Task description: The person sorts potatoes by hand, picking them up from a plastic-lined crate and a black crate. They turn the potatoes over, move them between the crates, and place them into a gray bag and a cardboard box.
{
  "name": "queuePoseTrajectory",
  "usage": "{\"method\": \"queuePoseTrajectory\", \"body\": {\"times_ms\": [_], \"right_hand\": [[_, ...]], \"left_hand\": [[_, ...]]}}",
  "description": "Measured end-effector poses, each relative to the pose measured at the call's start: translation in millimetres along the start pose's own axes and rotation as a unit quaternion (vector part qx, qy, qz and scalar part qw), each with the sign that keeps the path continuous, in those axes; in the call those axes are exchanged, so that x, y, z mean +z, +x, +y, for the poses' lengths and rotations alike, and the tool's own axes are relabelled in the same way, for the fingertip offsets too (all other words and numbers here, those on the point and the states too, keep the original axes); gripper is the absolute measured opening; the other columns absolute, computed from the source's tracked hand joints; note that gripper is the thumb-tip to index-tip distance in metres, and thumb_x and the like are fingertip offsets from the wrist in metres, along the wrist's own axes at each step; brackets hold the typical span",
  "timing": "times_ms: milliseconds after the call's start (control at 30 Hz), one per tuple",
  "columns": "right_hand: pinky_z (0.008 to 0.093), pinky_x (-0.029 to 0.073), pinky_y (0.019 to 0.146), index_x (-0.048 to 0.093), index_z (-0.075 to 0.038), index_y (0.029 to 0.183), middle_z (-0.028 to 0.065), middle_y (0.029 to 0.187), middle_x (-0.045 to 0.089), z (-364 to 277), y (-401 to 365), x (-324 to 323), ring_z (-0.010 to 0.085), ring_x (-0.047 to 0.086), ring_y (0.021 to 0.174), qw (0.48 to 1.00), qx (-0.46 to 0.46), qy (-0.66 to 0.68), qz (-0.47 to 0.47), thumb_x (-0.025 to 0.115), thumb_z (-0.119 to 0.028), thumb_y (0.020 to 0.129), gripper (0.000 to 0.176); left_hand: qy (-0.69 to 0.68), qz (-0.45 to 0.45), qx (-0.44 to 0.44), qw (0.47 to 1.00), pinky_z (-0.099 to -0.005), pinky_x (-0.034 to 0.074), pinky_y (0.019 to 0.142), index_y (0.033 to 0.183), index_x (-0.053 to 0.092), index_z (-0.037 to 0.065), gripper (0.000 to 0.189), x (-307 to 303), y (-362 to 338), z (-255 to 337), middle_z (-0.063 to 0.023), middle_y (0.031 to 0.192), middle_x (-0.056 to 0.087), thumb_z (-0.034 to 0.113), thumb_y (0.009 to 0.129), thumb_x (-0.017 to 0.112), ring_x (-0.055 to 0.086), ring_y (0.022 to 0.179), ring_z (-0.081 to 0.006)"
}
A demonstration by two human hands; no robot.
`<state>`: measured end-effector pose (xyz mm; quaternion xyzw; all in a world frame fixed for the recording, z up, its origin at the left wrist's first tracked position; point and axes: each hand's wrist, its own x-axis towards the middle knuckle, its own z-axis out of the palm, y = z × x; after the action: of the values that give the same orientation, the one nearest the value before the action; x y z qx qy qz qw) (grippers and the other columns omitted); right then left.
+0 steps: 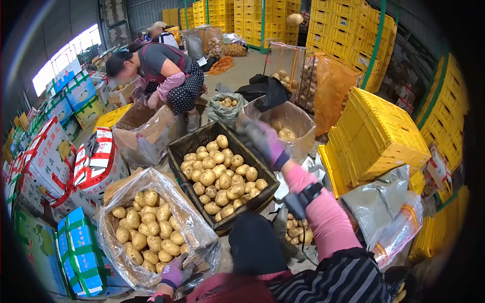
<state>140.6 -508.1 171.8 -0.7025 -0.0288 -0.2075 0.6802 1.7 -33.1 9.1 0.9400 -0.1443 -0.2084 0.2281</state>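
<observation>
My left hand (175, 272), in a purple and grey glove, rests at the near right edge of a plastic-lined carton (113, 202) full of potatoes (151, 227). Its fingertips are hard to make out. My right hand (260, 139), gloved the same way, is stretched out and smeared by motion over the far right edge of a dark crate (177, 151). Many potatoes (220, 171) lie in that crate. Just beyond my right hand stands an open lined carton (305, 129) with a few potatoes inside. A single potato (294, 19) is in the air at the upper right.
A person (161, 70) bends over an open carton (146, 131) at the upper left. Yellow crates (379, 136) are stacked on the right. Taped boxes (86, 252) line the left. A grey sack of potatoes (227, 103) stands behind the dark crate.
</observation>
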Motion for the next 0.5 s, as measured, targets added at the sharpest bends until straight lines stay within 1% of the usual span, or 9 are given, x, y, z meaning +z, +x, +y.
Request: {"method": "queuePoseTrajectory", "body": {"times_ms": [67,167,200,233,300,333,367,467,500], "right_hand": [[0.0261,0.055,0.086,0.064,-0.007,0.134,0.0048,0.113,0.074,36,-36,33,0.0112,0.067,0.098,0.999,0.008,-0.015,-0.040,0.064,-0.029,0.103,0.038],[0.0274,0.054,0.090,0.066,-0.006,0.131,0.0071,0.115,0.074,66,-67,84,0.0112,0.067,0.100,0.995,0.067,-0.010,-0.074,0.067,-0.028,0.101,0.037],[0.0281,0.054,0.092,0.067,-0.005,0.130,0.0083,0.115,0.074,64,-72,103,0.0120,0.068,0.102,0.994,0.079,-0.002,-0.080,0.067,-0.027,0.101,0.036],[0.0291,0.053,0.095,0.067,-0.005,0.128,0.0107,0.116,0.074,54,-75,122,0.0149,0.068,0.106,0.995,0.046,-0.006,-0.092,0.068,-0.025,0.100,0.036],[0.0301,0.052,0.098,0.067,-0.004,0.128,0.0129,0.120,0.073,39,-74,163,0.0167,0.067,0.110,0.991,0.023,0.069,-0.115,0.067,-0.025,0.100,0.035],[0.0262,0.055,0.095,0.059,0.004,0.136,0.0088,0.117,0.071,26,-70,179,0.0126,0.068,0.106,0.986,-0.018,0.055,-0.156,0.058,-0.014,0.106,0.035],[0.0265,0.054,0.097,0.058,0.004,0.137,0.0101,0.121,0.070,10,-71,194,0.0134,0.067,0.111,0.983,0.005,0.054,-0.173,0.057,-0.013,0.106,0.035],[0.0265,0.054,0.098,0.057,0.002,0.137,0.0093,0.122,0.069,8,-80,231,0.0133,0.066,0.112,0.961,0.034,0.170,-0.213,0.058,-0.015,0.106,0.035],[0.0275,0.053,0.098,0.057,0.001,0.138,0.0089,0.123,0.069,10,-84,236,0.0138,0.065,0.113,0.966,0.035,0.137,-0.215,0.059,-0.017,0.106,0.037]], "left_hand": [[0.000,0.001,0.000,1.000,-0.0410,0.051,0.103,0.141,0.059,0.013,0.065,1,1,0,-0.0194,0.129,0.068,0.048,0.087,0.069,0.065,0.119,-0.0356],[-0.003,-0.001,-0.004,1.000,-0.0403,0.050,0.104,0.140,0.059,0.012,0.064,-3,0,6,-0.0187,0.130,0.067,0.048,0.088,0.069,0.064,0.121,-0.0350],[-0.005,-0.006,-0.009,1.000,-0.0397,0.049,0.105,0.139,0.060,0.011,0.063,-4,-1,7,-0.0180,0.132,0.067,0.047,0.088,0.068,0.063,0.122,-0.0342],[-0.014,-0.006,0.004,1.000,-0.0402,0.049,0.105,0.138,0.060,0.011,0.063,-3,-1,3,-0.0183,0.131,0.067,0.047,0.088,0.068,0.063,0.122,-0.0344],[-0.015,0.001,0.002,1.000,-0.0403,0.049,0.105,0.138,0.060,0.011,0.063,-1,-1,1,-0.0182,0.130,0.067,0.047,0.088,0.068,0.063,0.122,-0.0343],[-0.014,0.011,0.005,1.000,-0.0404,0.049,0.105,0.138,0.060,0.011,0.062,-1,-1,1,-0.0181,0.130,0.068,0.048,0.088,0.069,0.063,0.122,-0.0342],[-0.007,0.014,0.001,1.000,-0.0408,0.049,0.105,0.136,0.061,0.011,0.061,-2,-2,4,-0.0173,0.128,0.068,0.047,0.088,0.069,0.063,0.121,-0.0341],[-0.012,0.034,0.024,0.999,-0.0417,0.050,0.103,0.135,0.061,0.011,0.060,2,2,-6,-0.0170,0.127,0.069,0.046,0.087,0.071,0.064,0.120,-0.0344],[-0.023,0.042,0.044,0.998,-0.0422,0.050,0.102,0.135,0.061,0.010,0.061,2,3,-9,-0.0173,0.125,0.069,0.046,0.087,0.071,0.064,0.119,-0.0350]]}}
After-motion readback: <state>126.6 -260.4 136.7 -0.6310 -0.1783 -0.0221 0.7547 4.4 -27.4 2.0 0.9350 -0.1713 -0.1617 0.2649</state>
